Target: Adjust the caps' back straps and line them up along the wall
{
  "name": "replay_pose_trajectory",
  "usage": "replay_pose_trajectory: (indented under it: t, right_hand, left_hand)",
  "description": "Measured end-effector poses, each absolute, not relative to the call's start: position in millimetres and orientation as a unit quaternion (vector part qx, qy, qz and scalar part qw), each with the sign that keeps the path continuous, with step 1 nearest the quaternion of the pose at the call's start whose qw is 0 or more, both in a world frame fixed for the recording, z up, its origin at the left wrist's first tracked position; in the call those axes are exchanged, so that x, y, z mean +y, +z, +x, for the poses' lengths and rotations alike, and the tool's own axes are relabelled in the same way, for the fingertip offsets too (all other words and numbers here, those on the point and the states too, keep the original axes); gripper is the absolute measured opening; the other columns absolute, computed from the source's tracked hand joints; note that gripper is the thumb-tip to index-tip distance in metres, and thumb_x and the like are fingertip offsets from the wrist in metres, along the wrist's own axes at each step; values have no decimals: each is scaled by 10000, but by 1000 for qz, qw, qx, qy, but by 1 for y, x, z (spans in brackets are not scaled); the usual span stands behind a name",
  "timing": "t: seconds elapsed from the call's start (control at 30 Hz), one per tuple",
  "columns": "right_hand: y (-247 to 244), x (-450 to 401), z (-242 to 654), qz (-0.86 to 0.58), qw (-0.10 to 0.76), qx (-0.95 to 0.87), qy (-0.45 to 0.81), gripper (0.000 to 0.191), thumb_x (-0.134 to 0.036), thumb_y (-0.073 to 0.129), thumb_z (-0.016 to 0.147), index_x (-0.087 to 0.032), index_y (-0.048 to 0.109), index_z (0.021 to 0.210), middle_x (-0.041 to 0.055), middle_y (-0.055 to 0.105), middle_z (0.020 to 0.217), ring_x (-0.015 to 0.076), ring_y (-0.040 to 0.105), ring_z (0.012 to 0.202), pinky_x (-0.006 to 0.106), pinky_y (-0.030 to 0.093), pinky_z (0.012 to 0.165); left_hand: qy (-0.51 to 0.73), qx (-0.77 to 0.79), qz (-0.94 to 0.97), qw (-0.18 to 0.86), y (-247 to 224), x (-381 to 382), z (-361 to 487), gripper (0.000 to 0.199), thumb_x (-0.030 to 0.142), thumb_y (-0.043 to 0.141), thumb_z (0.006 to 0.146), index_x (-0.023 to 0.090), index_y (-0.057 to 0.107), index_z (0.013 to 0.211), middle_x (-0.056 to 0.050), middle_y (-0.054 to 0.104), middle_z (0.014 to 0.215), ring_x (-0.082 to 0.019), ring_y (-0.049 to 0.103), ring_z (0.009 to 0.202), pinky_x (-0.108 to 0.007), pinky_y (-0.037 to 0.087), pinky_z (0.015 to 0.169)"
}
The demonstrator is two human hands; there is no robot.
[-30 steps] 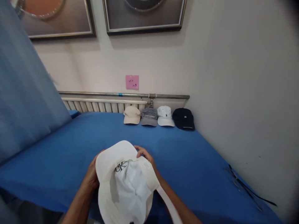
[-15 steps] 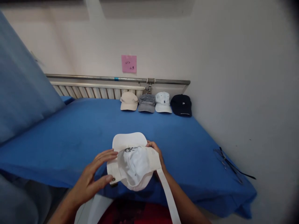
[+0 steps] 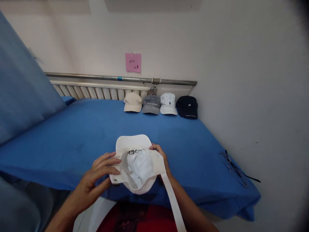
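A white baseball cap point(image 3: 142, 169) is held over the near side of the bed, its hollow inside facing me and its brim pointing away. Black "CK" lettering shows just below the brim. My left hand point(image 3: 96, 175) grips the cap's left edge, fingers lying over the inner side and thumb at the strap end with a metal eyelet. On the right edge, my right hand point(image 3: 161, 154) holds the cap from behind, so most of its fingers are hidden. A long white strap point(image 3: 173, 203) hangs loose from the cap's right side across my right forearm.
Along the far edge stand a beige cap point(image 3: 133, 102), a grey cap point(image 3: 151, 104), a white cap point(image 3: 168, 103) and a black cap point(image 3: 187, 107). Eyeglasses point(image 3: 238, 167) lie at the right on the blue sheet point(image 3: 84, 135). A blue curtain point(image 3: 24, 80) hangs left.
My left thumb has slid off the top of the strap end toward its edge, and the left fingers reach further over the cap's side. The right hand keeps its hold.
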State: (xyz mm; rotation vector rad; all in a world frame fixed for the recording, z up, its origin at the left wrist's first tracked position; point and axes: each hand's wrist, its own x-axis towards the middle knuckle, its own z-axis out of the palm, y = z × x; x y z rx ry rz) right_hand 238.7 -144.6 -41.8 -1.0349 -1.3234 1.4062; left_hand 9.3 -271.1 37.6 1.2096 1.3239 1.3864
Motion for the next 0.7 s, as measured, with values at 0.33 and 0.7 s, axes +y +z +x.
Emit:
replay_pose_trajectory:
  t: [0.33, 0.7]
  right_hand:
    - [-31, -185, 262, -444, 516, -485, 549, 504, -303, 666, 709, -254, 515, 1187, 108, 607, 1231, 237, 649, 917, 370, 521, 802]
    - [-4, -249, 330, -239, 492, -777, 311, 352, -29, 523, 851, -288, 647, 1055, 76, 523, 1373, 173, 666, 986, 281, 550, 821]
  left_hand:
    - [486, 567, 592, 303, 34, -269, 10, 223, 97, 748, 666, 269, 786, 804, -81, 740, 936, -307, 631, 1004, -483, 360, 1061]
    - [387, 520, 686, 330, 50, -256, 24, 179, 307, 544, 895, 199, 686, 913, -41, 666, 915, -174, 594, 850, -293, 450, 776]
